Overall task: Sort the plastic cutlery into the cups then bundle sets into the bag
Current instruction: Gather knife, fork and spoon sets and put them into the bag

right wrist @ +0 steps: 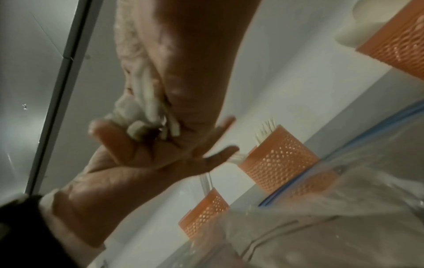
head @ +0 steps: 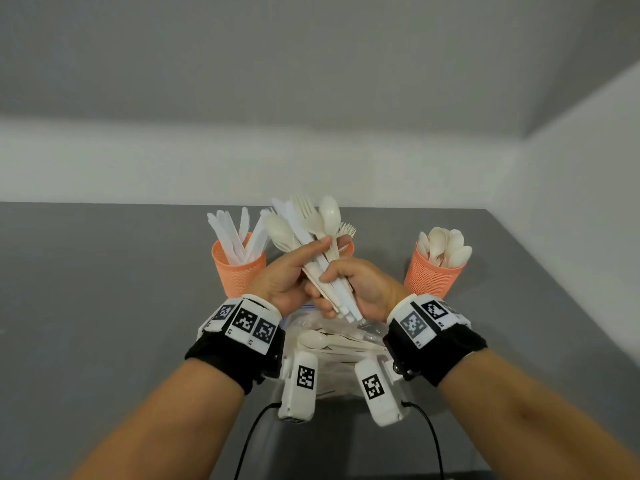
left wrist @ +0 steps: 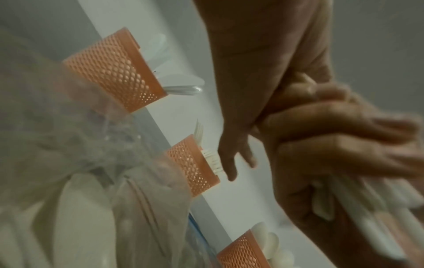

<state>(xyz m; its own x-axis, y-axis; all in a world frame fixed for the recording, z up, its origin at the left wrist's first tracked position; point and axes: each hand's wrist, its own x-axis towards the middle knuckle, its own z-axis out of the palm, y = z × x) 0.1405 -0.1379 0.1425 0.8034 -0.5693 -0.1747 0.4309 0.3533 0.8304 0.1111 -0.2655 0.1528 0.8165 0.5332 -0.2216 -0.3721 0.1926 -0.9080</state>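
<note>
Both hands hold one mixed cutlery bundle (head: pixel 311 223) of white forks, spoons and knives, heads up, above the clear zip bag (head: pixel 308 322). My left hand (head: pixel 294 271) pinches it mid-length, thumb across the front. My right hand (head: pixel 363 289) grips the handles lower down; its curled fingers (left wrist: pixel 344 145) wrap them, and the handle ends (right wrist: pixel 146 125) stick out below. Three orange mesh cups stand behind: the knife cup (head: pixel 239 271) on the left, the fork cup (head: pixel 348 247) mostly hidden in the middle, the spoon cup (head: pixel 431 275) on the right.
The bag lies on the grey table (head: pixel 104 306) under my wrists and holds several pieces of cutlery (head: pixel 325 341). A white wall rises right behind the cups. Black cables hang from the wrist cameras at the near table edge.
</note>
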